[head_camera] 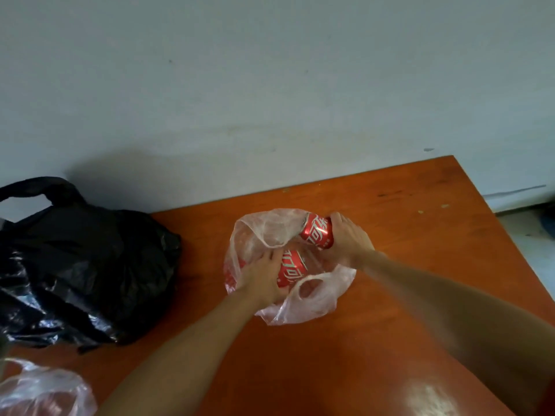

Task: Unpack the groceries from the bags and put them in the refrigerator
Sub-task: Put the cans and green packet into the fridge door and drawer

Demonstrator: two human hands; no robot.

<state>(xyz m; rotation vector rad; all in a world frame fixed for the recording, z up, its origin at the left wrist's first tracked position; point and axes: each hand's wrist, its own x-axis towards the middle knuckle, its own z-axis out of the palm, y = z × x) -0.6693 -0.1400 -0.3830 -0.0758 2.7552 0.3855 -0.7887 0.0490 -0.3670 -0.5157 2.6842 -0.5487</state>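
Cans of cola, an upper can (316,232) and a lower can (292,270), are both at the mouth of a clear bag (312,307) in the middle of the table, each in one hand. Behind everything, a pale wall (270,70) fills the upper half of the view, scuffed in places. Below it, the orange-brown table (420,265) runs from its far corner at the right towards the camera, with a patch of glare near the bottom edge. A strip of pale floor (528,235) shows past the table's right side. A black bag (75,265), crumpled and bulky with one handle loop raised, covers the table's left part, near the clear bag but apart from it. Two bare forearms reach across the near table from the bottom edge. The clear bag lies open, its far handle flap sagging into the mouth between the hands and its near handle loop lying over the lower can's near end. A second clear bag (45,391) is cut off at the bottom-left corner. The right hand (348,238) grips the upper can by its far side and holds it tilted at the bag's far-right rim. The left hand (261,280) is curled over the lower can inside the bag and hides its left half. A red patch shows through the film left of that hand, too veiled to identify.
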